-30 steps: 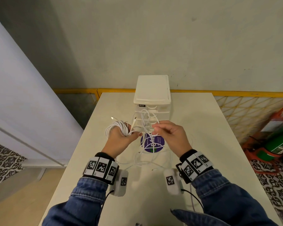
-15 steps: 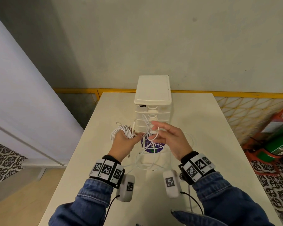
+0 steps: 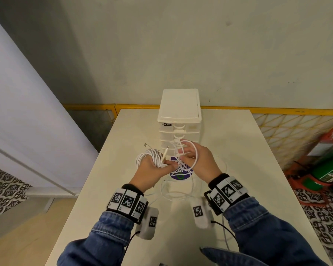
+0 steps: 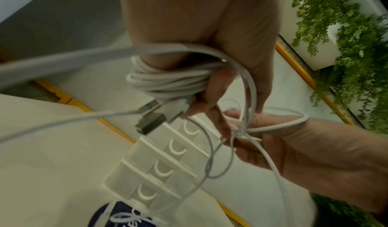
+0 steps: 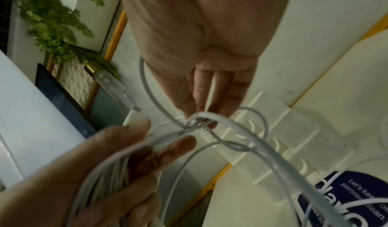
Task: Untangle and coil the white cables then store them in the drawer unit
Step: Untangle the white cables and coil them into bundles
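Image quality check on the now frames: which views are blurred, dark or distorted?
Head view: evenly lit, sharp, wide-angle bending at the edges; drawer unit crisp. Left wrist view: dim, near strand smeared, coiled cable in the left hand readable. Right wrist view: dim, soft; right hand and loose cable motion-blurred.

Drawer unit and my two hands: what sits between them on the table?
In the head view, a round purple sticker lies on the table before the drawer unit, with loose white cable crossing over it.

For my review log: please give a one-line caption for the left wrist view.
Left hand grips a coiled white cable bundle above the drawer unit while the right hand picks at a knot.
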